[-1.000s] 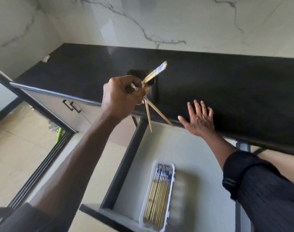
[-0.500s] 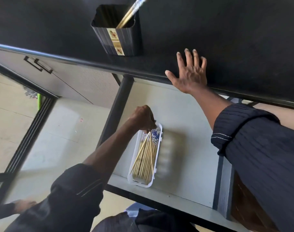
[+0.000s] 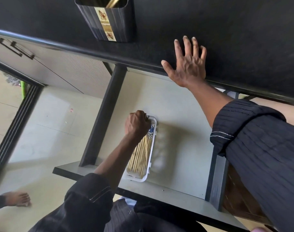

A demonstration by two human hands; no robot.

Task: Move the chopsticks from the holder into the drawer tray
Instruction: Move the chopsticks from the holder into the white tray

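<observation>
The person's left hand (image 3: 137, 124) is down in the open drawer (image 3: 179, 114), fist curled over the far end of the white tray (image 3: 149, 166). The grip looks clenched, knuckles up, but whether anything is pinched inside it I cannot tell, as the back of the hand hides the fingers. Directly beneath that grip and running back toward the person lie the chopsticks (image 3: 140, 154), a bundle of pale bamboo sticks lined up lengthwise in the tray. Their blue-and-white patterned ends sit just beside the fist, on its right.

The tray rests on the pale drawer floor, close to the dark left wall of the drawer. Well above the grip, up on the black counter (image 3: 226, 30), stands the dark ribbed holder (image 3: 107, 19) with a gold label strip down its front; a few gold-toned sticks show at its mouth.

The right hand (image 3: 186, 64) is well apart from the left, lying flat on the counter edge with fingers spread, grasping nothing. Its dark ribbed sleeve (image 3: 260, 139) is rolled back to the forearm. A bare foot (image 3: 17, 199) shows on the tiled floor, down to the left.
</observation>
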